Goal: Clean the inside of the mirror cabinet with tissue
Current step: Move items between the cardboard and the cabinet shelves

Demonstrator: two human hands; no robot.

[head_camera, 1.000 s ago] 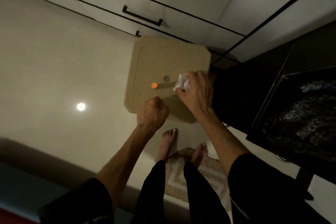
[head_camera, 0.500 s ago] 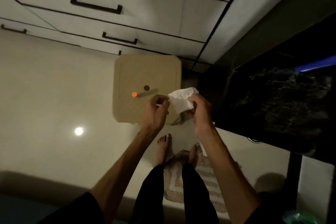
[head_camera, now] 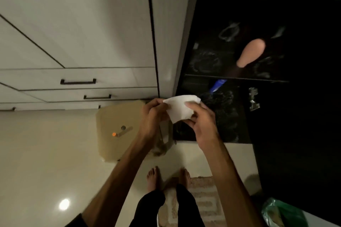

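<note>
A white tissue (head_camera: 180,108) is spread between both my hands at chest height. My left hand (head_camera: 152,116) pinches its left edge and my right hand (head_camera: 202,123) grips its right side, thumb on top. Behind them at the right stands a dark open cabinet (head_camera: 239,61) with shelves holding several dim items, among them a pink oval thing (head_camera: 251,52) and a blue tube (head_camera: 217,84). I cannot make out a mirror in this dim light.
A beige square stool (head_camera: 114,121) with an orange-capped small item (head_camera: 114,134) stands on the floor at my left. White drawers with black handles (head_camera: 78,81) line the wall. My bare feet stand on a patterned mat (head_camera: 203,201). A green bag (head_camera: 280,214) lies at lower right.
My view has lifted from the stool toward the dark cabinet. My right hand raised the crumpled tissue, my left hand joined it, and the tissue is now opened out between both.
</note>
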